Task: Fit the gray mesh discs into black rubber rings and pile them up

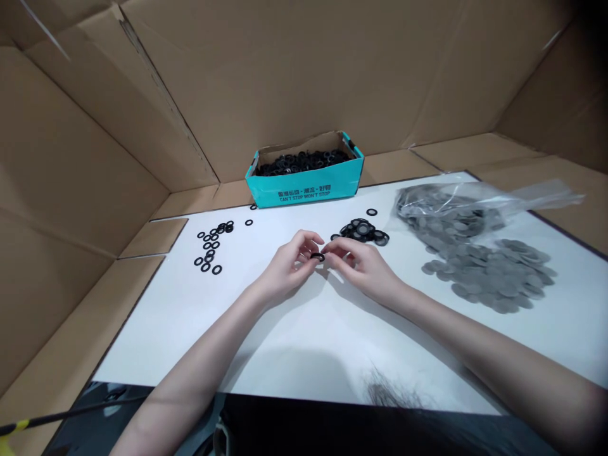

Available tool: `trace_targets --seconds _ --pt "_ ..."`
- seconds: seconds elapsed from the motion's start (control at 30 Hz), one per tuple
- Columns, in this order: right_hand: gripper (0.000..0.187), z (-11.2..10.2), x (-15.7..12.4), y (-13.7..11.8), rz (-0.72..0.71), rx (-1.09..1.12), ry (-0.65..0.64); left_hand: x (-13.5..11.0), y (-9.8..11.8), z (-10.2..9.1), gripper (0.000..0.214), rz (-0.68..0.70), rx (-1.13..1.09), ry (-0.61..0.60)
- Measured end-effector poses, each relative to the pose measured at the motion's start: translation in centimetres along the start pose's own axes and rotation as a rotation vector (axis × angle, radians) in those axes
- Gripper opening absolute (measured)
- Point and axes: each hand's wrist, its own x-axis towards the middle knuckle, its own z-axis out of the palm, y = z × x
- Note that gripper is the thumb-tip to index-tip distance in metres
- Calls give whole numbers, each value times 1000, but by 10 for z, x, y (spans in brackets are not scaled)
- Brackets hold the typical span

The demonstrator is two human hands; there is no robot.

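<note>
I'm seeing both hands pinching one black ring (pixel 318 256), just above the white tabletop (pixel 304 342), centre.

Fingertips (pixel 308 252) of the left hand (pixel 289 267) and the right hand (pixel 361 266) are closing on the ring from opp. sides; it's small, thin, dark, lying roughly flat btwn them, its middle too small to make out. Just beyond the right hand a heap of finished rings (pixel 363 230) is sitting; loose rings (pixel 211 247) are lying scattered well to the left. Grey discs (pixel 489 272) are spilling from a plastic bag (pixel 475 202) on the right, near the table edge. A teal box (pixel 306 183) full of rings is standing at the back edge. Cardboard walls (pixel 71 177) are closing in left, back and right; bare tabletop is lying open in front of the wrists.
</note>
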Motion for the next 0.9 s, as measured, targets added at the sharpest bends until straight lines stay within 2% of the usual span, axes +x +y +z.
trace_targets --seconds 0.2,0.37,0.63,0.77,0.9 --pt "13 -1 0 2 -64 -64 -1 0 3 1 17 5 44 -1" --pt "15 -1 1 1 -55 -29 -20 0 3 1 16 19 47 -1" --pt "16 2 0 0 -25 40 -24 0 11 -6 9 -23 36 -115" --pt "16 2 0 2 -59 -20 -54 0 12 -6 11 -31 113 -115" --pt "14 -2 0 2 -78 -72 -96 0 10 -4 12 -50 89 -103"
